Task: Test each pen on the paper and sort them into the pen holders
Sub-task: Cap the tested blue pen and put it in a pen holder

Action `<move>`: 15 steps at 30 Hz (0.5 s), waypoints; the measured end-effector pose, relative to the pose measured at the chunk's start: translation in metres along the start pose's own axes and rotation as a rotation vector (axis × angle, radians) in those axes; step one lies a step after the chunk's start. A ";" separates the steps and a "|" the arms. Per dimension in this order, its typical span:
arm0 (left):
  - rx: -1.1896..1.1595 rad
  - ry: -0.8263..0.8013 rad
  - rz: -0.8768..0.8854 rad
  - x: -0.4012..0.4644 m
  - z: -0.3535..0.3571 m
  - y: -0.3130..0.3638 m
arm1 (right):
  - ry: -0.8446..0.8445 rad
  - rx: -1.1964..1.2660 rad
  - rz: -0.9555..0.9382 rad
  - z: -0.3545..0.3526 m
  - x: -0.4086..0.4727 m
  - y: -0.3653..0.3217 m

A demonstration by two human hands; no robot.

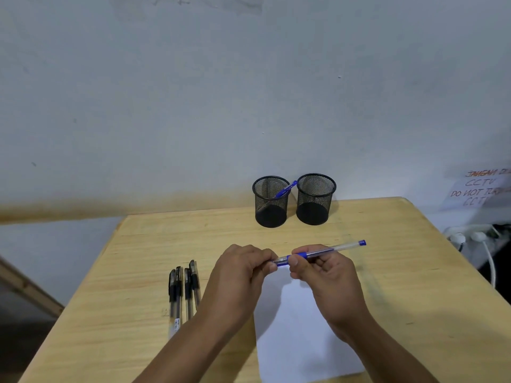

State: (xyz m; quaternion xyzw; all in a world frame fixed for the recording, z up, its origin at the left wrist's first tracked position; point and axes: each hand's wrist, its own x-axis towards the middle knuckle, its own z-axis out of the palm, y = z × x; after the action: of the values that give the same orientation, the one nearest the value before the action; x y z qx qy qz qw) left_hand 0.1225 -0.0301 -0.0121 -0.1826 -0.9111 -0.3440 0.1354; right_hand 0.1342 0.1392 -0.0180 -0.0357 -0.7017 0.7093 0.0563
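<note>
Both hands hold one blue pen [329,248] level above the white paper [301,333]. My right hand [323,275] grips its barrel near the blue grip. My left hand [243,269] pinches the cap end; I cannot tell whether the cap is on or off. Several black pens [184,288] lie side by side on the table to the left of my left hand. Two black mesh pen holders stand at the back: the left holder [271,201] has a blue pen [286,190] leaning in it, the right holder [315,199] looks empty.
The wooden table [138,272] ends at a grey wall behind the holders. To the right, beyond the table edge, are a white power strip with plugs and cable [475,239] and a paper notice [481,189] on the wall.
</note>
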 end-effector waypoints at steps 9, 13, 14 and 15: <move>-0.096 0.064 -0.077 0.014 0.006 0.014 | -0.001 0.333 0.134 0.003 0.017 -0.003; -0.208 0.010 -0.200 0.018 0.015 0.014 | 0.128 0.363 0.136 0.007 0.027 -0.005; -0.241 -0.001 -0.225 0.020 0.015 0.011 | 0.165 0.327 0.121 0.007 0.031 -0.006; -0.273 -0.010 -0.259 0.024 0.016 0.007 | 0.195 0.294 0.106 0.005 0.036 -0.008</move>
State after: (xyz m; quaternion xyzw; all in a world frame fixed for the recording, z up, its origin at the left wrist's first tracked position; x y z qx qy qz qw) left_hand 0.1025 -0.0084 -0.0106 -0.0820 -0.8725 -0.4780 0.0593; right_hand 0.0984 0.1386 -0.0092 -0.1328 -0.5787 0.7995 0.0911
